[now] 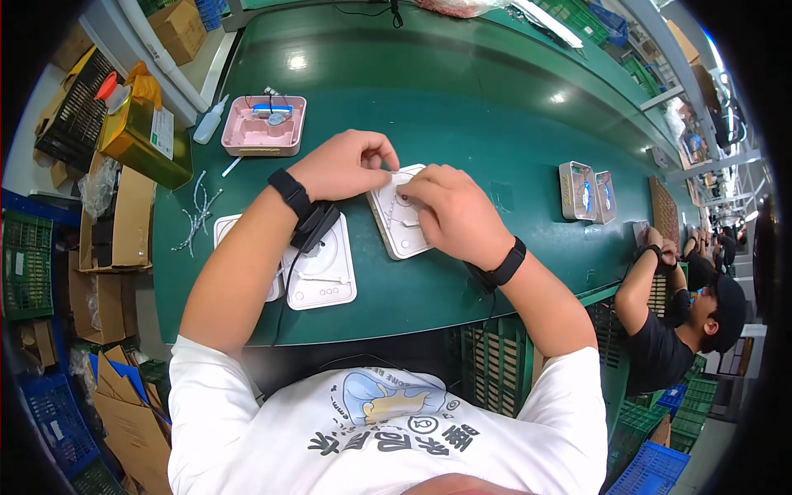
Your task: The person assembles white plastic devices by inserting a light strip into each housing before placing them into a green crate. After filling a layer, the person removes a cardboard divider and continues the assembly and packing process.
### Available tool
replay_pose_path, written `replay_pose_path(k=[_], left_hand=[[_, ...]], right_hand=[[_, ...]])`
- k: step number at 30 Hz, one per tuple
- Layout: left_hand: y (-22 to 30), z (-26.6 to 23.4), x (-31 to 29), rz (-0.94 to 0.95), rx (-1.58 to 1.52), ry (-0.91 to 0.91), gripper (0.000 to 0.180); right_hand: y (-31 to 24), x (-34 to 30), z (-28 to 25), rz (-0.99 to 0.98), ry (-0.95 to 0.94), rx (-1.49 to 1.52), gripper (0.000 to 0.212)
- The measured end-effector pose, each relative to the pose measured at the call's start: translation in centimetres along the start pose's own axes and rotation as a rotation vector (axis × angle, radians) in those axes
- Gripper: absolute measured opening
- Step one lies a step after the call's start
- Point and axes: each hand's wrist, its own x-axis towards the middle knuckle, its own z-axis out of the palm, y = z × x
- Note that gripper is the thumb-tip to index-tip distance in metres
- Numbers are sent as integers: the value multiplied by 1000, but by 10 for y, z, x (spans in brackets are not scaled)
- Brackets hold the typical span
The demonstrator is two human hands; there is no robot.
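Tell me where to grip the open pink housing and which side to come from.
Take the pink housing by its right wall, probably around mid-length, coming from the right. That wall is fairly straight and unobstructed, while the squeeze bottle lies near the left side, wires show at the far rim, and components inside make reaching in riskier.

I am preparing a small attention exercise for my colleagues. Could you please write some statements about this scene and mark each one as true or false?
1. The left hand and the right hand are both at the white casing. True.
2. A pale plastic bottle is left of the pink box. True.
3. The pink box is right of the white casing. False: it is to the left.
4. Only the right wrist wears a band. False: both wrists wear black bands.
5. Pale twisted strands lie on the green table. True.
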Motion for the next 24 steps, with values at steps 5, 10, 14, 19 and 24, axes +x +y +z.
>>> replay_pose_path(k=[5,10,14,19,24], left_hand=[[-9,6,6,55,-19,-81,22],[-12,6,10,48,-97,-112,23],[-13,7,7,44,-83,-106,22],[-10,7,6,12,-48,-113,22],[0,11,3,27,49,-108,24]], right_hand=[[-15,2,-2,159,-15,57,22],[-33,4,23,211,135,-2,16],[-25,-1,22,308,126,232,16],[-5,-3,-1,418,11,297,15],[23,-2,-15,150,-14,175,15]])
